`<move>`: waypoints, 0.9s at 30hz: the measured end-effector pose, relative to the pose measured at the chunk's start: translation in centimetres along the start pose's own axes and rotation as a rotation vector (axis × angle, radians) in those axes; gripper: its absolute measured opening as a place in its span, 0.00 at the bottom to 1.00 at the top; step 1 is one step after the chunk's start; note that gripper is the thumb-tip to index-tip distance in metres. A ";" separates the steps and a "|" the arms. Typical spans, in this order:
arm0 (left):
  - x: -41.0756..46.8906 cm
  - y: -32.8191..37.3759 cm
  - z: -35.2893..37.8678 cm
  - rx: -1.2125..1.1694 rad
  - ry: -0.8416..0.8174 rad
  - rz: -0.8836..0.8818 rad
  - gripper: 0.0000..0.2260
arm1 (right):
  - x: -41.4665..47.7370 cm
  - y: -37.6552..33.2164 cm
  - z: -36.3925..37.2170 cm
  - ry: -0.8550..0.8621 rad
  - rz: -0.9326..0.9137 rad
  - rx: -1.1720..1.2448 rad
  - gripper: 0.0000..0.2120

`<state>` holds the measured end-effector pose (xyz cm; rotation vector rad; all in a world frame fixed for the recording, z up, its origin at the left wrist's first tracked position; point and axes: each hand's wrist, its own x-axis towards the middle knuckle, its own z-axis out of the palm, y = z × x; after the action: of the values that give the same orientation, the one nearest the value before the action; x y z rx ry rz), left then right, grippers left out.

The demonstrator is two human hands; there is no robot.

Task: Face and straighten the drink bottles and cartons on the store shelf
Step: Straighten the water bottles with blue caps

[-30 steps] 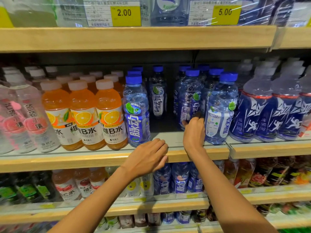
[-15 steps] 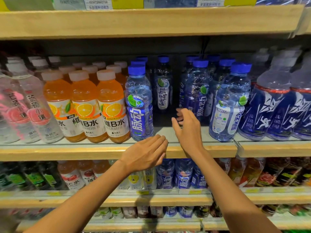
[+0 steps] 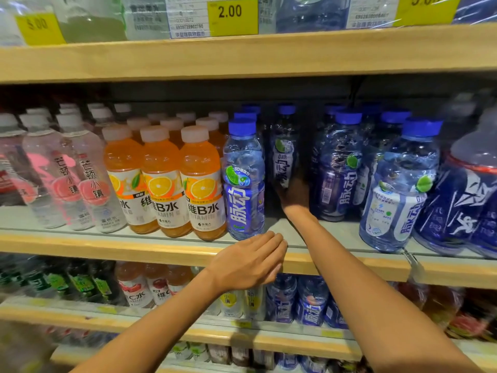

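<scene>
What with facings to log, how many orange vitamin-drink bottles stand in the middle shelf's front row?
3, side by side: the left orange bottle, the middle orange bottle and the right orange bottle, beside the blue-capped bottle. More stand behind, partly hidden.

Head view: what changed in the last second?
The right hand went from the shelf front deeper into the gap, up to the set-back blue-cap bottle; shadow hides whether the fingers grip it. The left hand stays open at the shelf edge. No bottle has visibly shifted.
</scene>
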<state>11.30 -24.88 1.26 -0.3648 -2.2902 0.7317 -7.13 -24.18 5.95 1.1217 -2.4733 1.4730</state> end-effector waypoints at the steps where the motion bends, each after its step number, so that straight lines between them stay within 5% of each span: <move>1: 0.0 0.0 0.0 0.001 -0.002 0.002 0.18 | 0.0 0.0 0.0 0.009 -0.001 0.037 0.34; 6: -0.2 0.0 0.3 0.010 -0.001 0.005 0.18 | 0.2 0.1 -0.3 0.055 0.046 -0.085 0.19; 13: -0.2 0.0 0.4 0.018 -0.001 -0.001 0.19 | -1.1 -0.5 -1.0 0.083 0.088 -0.354 0.11; 21: 0.0 0.0 0.4 0.025 0.025 -0.006 0.18 | -7.5 -1.5 -3.9 0.196 0.063 -0.032 0.12; 27: -0.1 0.0 0.7 0.026 0.035 -0.015 0.19 | -12.3 -1.0 -7.3 0.190 0.046 0.065 0.26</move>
<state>10.92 -25.18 0.79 -0.3451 -2.2464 0.7404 0.28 -11.87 5.90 0.8928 -2.3533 1.6008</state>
